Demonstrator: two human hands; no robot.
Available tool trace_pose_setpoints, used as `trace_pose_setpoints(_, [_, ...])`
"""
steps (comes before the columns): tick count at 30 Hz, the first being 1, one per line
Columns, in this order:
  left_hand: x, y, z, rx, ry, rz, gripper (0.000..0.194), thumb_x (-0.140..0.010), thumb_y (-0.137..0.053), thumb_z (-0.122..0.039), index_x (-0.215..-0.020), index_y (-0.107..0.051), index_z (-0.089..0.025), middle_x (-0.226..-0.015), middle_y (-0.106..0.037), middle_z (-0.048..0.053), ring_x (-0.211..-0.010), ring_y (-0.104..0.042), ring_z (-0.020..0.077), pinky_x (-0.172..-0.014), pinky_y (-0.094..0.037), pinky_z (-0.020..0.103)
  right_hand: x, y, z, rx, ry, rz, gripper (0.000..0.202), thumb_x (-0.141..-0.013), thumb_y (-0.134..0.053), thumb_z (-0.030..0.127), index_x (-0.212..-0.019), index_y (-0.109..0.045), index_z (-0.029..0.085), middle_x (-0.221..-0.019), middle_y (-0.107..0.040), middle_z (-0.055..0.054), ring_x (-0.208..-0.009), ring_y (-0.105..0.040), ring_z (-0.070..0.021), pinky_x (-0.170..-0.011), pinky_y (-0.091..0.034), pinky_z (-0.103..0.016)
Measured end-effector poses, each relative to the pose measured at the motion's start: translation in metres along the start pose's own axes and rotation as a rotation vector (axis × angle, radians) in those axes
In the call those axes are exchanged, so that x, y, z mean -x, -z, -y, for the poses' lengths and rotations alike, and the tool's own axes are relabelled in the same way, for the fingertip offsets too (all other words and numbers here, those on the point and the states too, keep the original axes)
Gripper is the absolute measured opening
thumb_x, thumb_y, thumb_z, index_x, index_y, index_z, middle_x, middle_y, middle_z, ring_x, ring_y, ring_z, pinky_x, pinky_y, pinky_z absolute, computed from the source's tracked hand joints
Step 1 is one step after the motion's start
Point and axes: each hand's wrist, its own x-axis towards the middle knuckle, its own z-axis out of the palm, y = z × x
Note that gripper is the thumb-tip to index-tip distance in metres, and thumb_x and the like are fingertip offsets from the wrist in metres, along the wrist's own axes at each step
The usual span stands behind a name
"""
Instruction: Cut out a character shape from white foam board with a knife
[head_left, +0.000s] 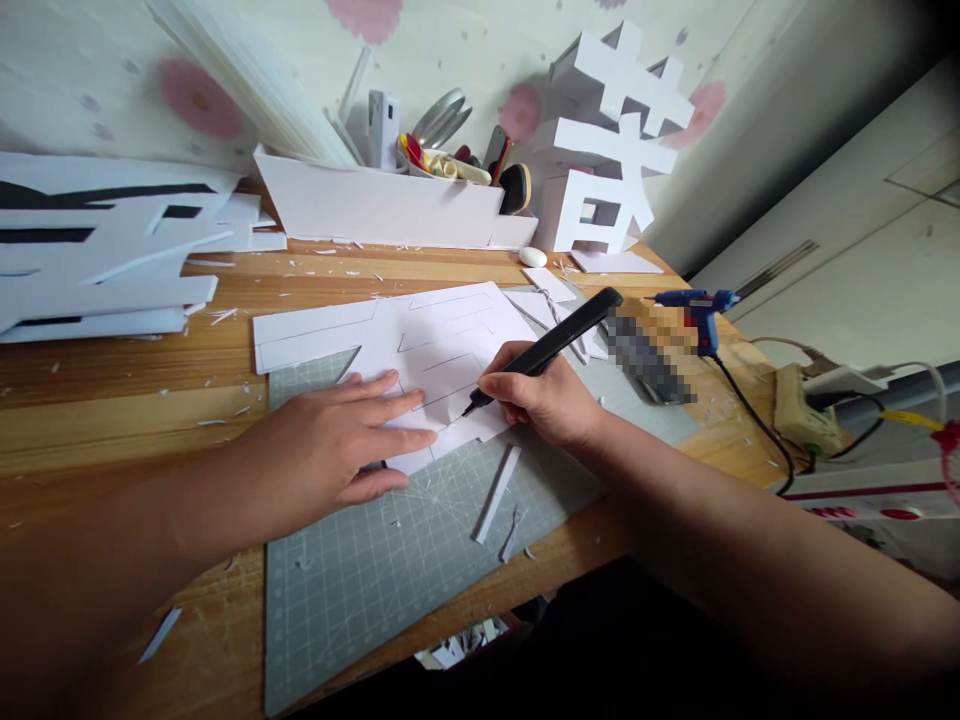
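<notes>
Wht sheet [444,338] under L hand [337,438], blk tool [559,340] in R hand [553,398]

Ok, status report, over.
Right fingers grip slim black tool, tip at lined white sheet. Left fingers spread on sheet. Narrow white strip clear of tip.

Left hand [341,440]: lies palm down, fingers [394,408] spread. Right hand [555,398]: fingers curl inward, forearm [720,520] slants from near right.

Black tool [564,332] (aslant) in right hand [551,398]
</notes>
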Motion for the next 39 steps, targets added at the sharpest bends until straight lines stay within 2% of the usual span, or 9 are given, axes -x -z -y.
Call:
trace_pose_setpoints(8, [0.001, 0.000, -0.001, 0.023, 0.036, 0.011, 0.033, -0.103, -0.050, -0.044, -0.131, -0.066, -0.037, -0.145, -0.062, 0.004, -0.135, -0.058, 0.0347, -0.107, -0.053, 0.056, -0.003, 0.005, -0.002, -0.002, 0.002, 0.011, 0.028, -0.071, -0.081, 0.040, -0.068, -0.063, 0.018, -0.044, -0.052, 0.006, -0.040, -0.042, -0.0074, -0.037, -0.029, -0.021])
trace_pose_setpoints(13, [0.000, 0.001, -0.001, 0.055, 0.042, 0.018, 0.033, -0.102, -0.052, -0.043, -0.129, -0.068, -0.036, -0.145, -0.062, 0.005, -0.133, -0.059, 0.0364, -0.106, -0.053, 0.057, -0.003, 0.009, 0.000, -0.017, 0.009, 0.013, 0.027, -0.071, -0.080, 0.038, -0.066, -0.062, 0.018, -0.044, -0.051, 0.006, -0.039, -0.041, -0.0070, -0.037, -0.029, -0.022])
trace_pose_setpoints(19, [0.002, -0.002, 0.000, 0.083, 0.080, 0.022, 0.033, -0.102, -0.051, -0.047, -0.130, -0.067, -0.040, -0.146, -0.061, 0.001, -0.135, -0.058, 0.0345, -0.111, -0.050, 0.056, -0.004, 0.015, 0.000, -0.005, 0.006, -0.003, 0.025, -0.071, -0.079, 0.035, -0.065, -0.062, 0.018, -0.042, -0.050, 0.007, -0.037, -0.040, -0.0068, -0.036, -0.029, -0.022])
trace_pose_setpoints(32, [-0.001, 0.003, -0.001, 0.018, 0.035, 0.003, 0.035, -0.104, -0.045, -0.043, -0.126, -0.070, -0.035, -0.142, -0.065, 0.006, -0.131, -0.060, 0.0389, -0.103, -0.056, 0.059, -0.005, 0.026, -0.004, 0.003, 0.014, -0.048, 0.023, -0.070, -0.078, 0.034, -0.065, -0.062, 0.018, -0.041, -0.050, 0.007, -0.035, -0.039, -0.0066, -0.035, -0.030, -0.022])
trace_pose_setpoints(39, [-0.001, 0.003, -0.001, 0.035, 0.029, -0.004, 0.034, -0.103, -0.047, -0.041, -0.126, -0.070, -0.034, -0.142, -0.065, 0.006, -0.131, -0.060, 0.0386, -0.104, -0.056, 0.057, -0.006, 0.031, -0.005, 0.003, 0.010, -0.073, 0.023, -0.069, -0.078, 0.034, -0.063, -0.061, 0.019, -0.041, -0.049, 0.008, -0.035, -0.038, -0.0066, -0.035, -0.031, -0.022])
